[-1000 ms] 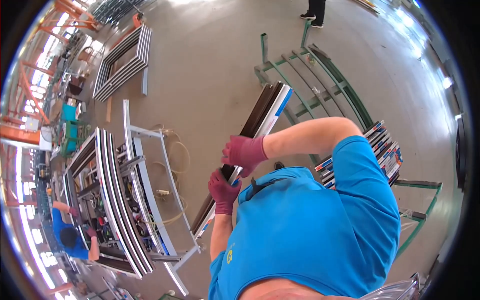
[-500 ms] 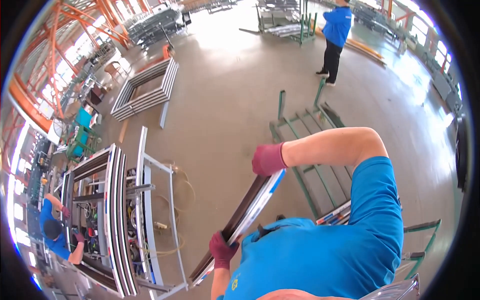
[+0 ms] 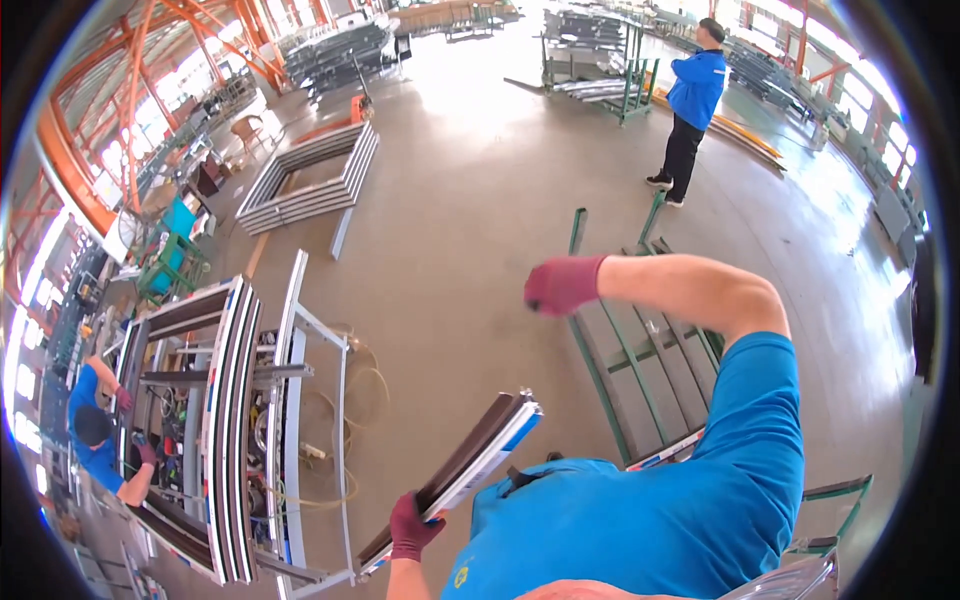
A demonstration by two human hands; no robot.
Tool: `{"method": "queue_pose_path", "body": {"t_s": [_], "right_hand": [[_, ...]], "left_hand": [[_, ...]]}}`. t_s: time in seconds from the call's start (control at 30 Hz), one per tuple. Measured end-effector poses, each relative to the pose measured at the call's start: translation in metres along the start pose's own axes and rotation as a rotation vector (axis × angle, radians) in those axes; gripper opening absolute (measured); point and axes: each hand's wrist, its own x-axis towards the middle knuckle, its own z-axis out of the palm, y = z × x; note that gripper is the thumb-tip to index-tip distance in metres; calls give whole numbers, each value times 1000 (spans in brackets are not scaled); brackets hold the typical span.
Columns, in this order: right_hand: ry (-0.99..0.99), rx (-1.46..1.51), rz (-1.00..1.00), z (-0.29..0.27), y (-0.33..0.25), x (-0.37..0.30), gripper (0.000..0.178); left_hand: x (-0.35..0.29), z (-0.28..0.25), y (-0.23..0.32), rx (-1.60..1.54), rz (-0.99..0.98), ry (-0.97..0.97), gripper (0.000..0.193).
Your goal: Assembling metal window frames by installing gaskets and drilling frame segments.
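Observation:
A long metal profile (image 3: 478, 458), dark brown on one side and pale with blue film on the other, slants up from the lower middle. My left hand (image 3: 412, 527), in a maroon glove, is closed around its lower part. The profile's far end shows its cut, hollow section, with no hand on it. Beyond that end and to the right, my right hand (image 3: 565, 285) hangs in the air in a matching glove, fingers curled in. Nothing shows in it, and a gap of bare floor separates it from the profile.
Left, a co-worker (image 3: 97, 430) leans over stacked frames (image 3: 232, 430) on a pale metal stand (image 3: 345, 440). A green rack (image 3: 600, 390) stands beneath my right arm. Farther off are layered frames (image 3: 310, 175) on the floor and a standing person (image 3: 690, 110) in blue.
My right hand has let go of the profile's upper end and moved slightly up and right, away from it. The profile, still in my left hand, sits lower.

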Motion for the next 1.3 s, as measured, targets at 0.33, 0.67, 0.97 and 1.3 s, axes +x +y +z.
{"method": "queue_pose_path", "body": {"t_s": [0.33,0.67,0.97,1.3], "right_hand": [[496,1506,68,70,-99,30,56],[891,1097,151,76,-157,74,31],[183,1260,229,19,-88,55,21],[876,489,247,74,-92,52,33]], "left_hand": [[28,1,37,-394,-164,-59,64],[-3,14,48,-490,-267,-131,68],[-13,17,45,-392,-224,-22,65],[-4,8,51,-290,-273,1,62]]}}
